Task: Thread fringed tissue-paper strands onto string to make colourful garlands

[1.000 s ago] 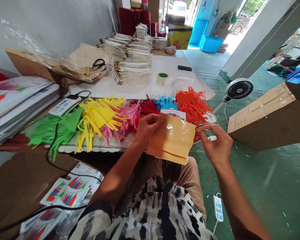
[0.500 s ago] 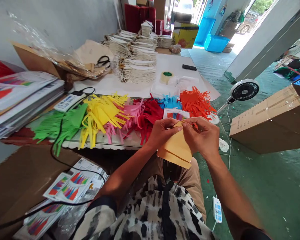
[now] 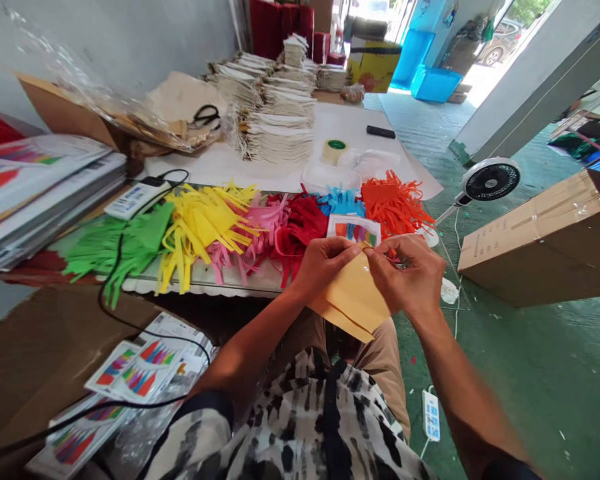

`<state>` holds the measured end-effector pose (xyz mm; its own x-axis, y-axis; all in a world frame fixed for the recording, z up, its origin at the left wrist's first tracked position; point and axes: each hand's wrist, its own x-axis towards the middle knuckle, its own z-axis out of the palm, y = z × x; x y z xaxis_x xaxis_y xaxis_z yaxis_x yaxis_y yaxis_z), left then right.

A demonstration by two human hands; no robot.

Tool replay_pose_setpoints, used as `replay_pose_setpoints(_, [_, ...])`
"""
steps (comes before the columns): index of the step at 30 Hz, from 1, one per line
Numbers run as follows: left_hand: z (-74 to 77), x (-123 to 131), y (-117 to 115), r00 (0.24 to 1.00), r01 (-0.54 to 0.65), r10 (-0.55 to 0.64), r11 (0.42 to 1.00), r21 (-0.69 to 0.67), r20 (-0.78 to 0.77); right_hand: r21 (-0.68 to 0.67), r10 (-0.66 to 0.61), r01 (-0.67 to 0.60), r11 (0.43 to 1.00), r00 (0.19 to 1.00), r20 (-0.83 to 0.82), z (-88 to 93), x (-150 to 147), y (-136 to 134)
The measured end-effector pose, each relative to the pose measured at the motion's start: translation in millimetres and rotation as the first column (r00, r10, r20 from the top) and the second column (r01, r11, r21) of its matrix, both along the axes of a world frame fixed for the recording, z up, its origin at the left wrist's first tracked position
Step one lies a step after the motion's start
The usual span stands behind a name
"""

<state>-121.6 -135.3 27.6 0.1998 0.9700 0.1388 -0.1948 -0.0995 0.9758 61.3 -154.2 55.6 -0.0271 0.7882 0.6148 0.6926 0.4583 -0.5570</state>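
Note:
A folded piece of yellow-orange paper (image 3: 353, 293) hangs over my lap, pinched along its top edge. My left hand (image 3: 326, 261) closes on its upper left corner with thumb and forefinger. Close beside it, my right hand (image 3: 411, 273) grips the top right part, the fingertips of both hands nearly meeting. Just beyond the fingers a printed card (image 3: 353, 228) with a coloured tassel picture lies at the table edge. Fringed bundles lie in a row behind my hands: red (image 3: 300, 230), blue (image 3: 341, 200) and orange (image 3: 394, 201).
Farther left are pink (image 3: 265, 223), yellow (image 3: 205, 223) and green (image 3: 120, 247) fringed bundles. Stacked white bundles (image 3: 280, 133), a tape roll (image 3: 334, 152) and scissors (image 3: 207, 117) lie farther back. A small fan (image 3: 491, 180) and a cardboard box (image 3: 530, 233) stand right. A black cable (image 3: 117, 267) crosses the left.
The yellow-orange paper has turned slightly, its lower edge swinging left and down. My right hand has shifted a little to the right; both hands still pinch the top edge.

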Motion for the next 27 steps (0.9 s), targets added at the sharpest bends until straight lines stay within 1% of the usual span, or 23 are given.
replay_pose_setpoints(3, [-1.2,-2,0,1.000,-0.003,0.003,1.000,0.006,0.004,-0.108,0.082,-0.092,0.990,0.992,-0.097,1.4,3,1])
replay_pose_setpoints(6, [-1.2,-4,0,1.000,0.008,-0.008,1.000,0.015,0.001,-0.154,0.120,-0.144,0.978,0.981,-0.155,4.5,5,2])
replay_pose_setpoints(8, [-0.6,-4,0,0.999,0.032,-0.032,0.999,0.034,-0.006,-0.163,0.101,-0.124,0.979,0.984,-0.147,5.9,4,2])
replay_pose_setpoints(10, [0.2,-4,1,0.998,0.043,-0.040,0.996,0.072,-0.040,-0.167,0.073,-0.090,0.982,0.992,-0.106,6.3,3,1])
replay_pose_setpoints(14, [1.3,-1,2,0.994,-0.012,0.026,0.991,0.135,-0.103,-0.134,0.051,-0.052,0.990,0.999,-0.011,4.3,0,-1])
replay_pose_setpoints(15, [1.4,0,3,0.993,-0.035,0.050,0.989,0.141,-0.104,-0.142,0.053,-0.054,0.988,0.999,-0.011,3.4,0,-1])
replay_pose_setpoints(17, [1.5,1,3,0.990,-0.070,0.087,0.986,0.152,-0.108,-0.203,0.069,-0.077,0.976,0.996,-0.049,1.4,1,-1])
replay_pose_setpoints(20, [1.7,1,3,0.989,-0.066,0.086,0.984,0.164,-0.118,-0.301,0.092,-0.122,0.946,0.990,-0.110,-1.3,5,-1])
replay_pose_setpoints(24, [2.1,0,4,0.990,-0.019,0.039,0.988,0.151,-0.133,-0.303,0.094,-0.127,0.944,0.988,-0.122,-2.6,9,-2])
replay_pose_setpoints(27, [1.8,0,4,0.990,-0.006,0.028,0.988,0.156,-0.140,-0.297,0.080,-0.117,0.948,0.988,-0.134,-2.5,10,-4])
